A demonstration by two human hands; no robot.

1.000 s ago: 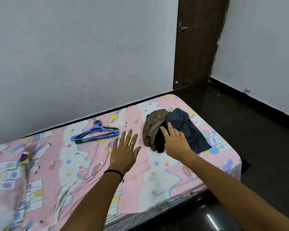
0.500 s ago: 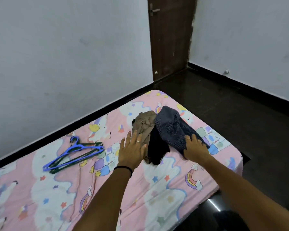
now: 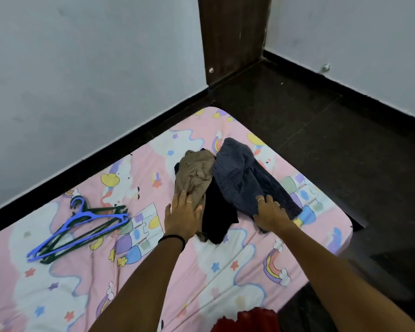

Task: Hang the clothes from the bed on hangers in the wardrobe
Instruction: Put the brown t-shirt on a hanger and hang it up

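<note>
Head view is showing the bed (image 3: 228,267) nearest, both forearms reaching across it. The left hand (image 3: 181,218) is lying flat, fingers straight, on the tan garment (image 3: 195,178); the right hand (image 3: 271,215) is curling its fingers into the navy garment (image 3: 240,173). A black garment (image 3: 217,212) is lying between them. Hangers (image 3: 82,230) are resting well left. Beyond, a door (image 3: 233,34) is standing in the corner.

Showing pale grey walls (image 3: 82,68) meeting at corner, black skirting (image 3: 120,142) running along base. Dark brown wooden door (image 3: 233,32) standing in corner. Dark glossy tile floor (image 3: 333,140) spreading to rt. Soft even light, no hard shadows.
</note>
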